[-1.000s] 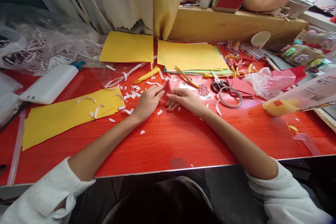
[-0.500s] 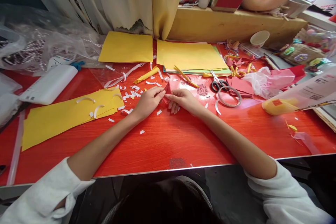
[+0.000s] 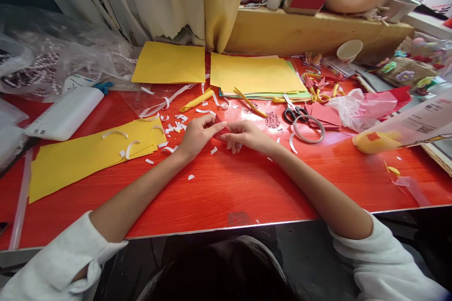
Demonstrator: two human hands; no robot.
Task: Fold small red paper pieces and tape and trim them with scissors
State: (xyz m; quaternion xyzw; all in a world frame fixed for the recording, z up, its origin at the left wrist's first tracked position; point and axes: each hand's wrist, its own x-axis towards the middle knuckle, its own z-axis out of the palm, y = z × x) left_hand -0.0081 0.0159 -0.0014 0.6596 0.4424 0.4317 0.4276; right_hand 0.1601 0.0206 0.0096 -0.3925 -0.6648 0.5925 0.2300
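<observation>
Between my two hands is a small piece of folded red paper (image 3: 221, 127), partly hidden by the fingers. My left hand (image 3: 200, 136) pinches its left side, thumb on top. With thumb and forefinger, my right hand (image 3: 245, 135) grips its right side, the other fingers curled beneath. Just left of my hands lie scattered white paper scraps (image 3: 174, 127). A rolled yellow paper strip (image 3: 250, 102) rests beyond them, and another yellow roll (image 3: 197, 99) lies to its left.
Scissors (image 3: 294, 112), a tape ring (image 3: 308, 129) and red paper pieces (image 3: 324, 116) lie right of my hands. Yellow sheets (image 3: 254, 73) are stacked at the back, with yellow strips (image 3: 92, 153) on the left. A white box-like device (image 3: 66, 113) and a paper cup (image 3: 349, 51) stand farther out.
The red paper has turned and tilted to the left between my fingers. My left thumb has shifted along it, and my right fingers have changed their hold slightly.
</observation>
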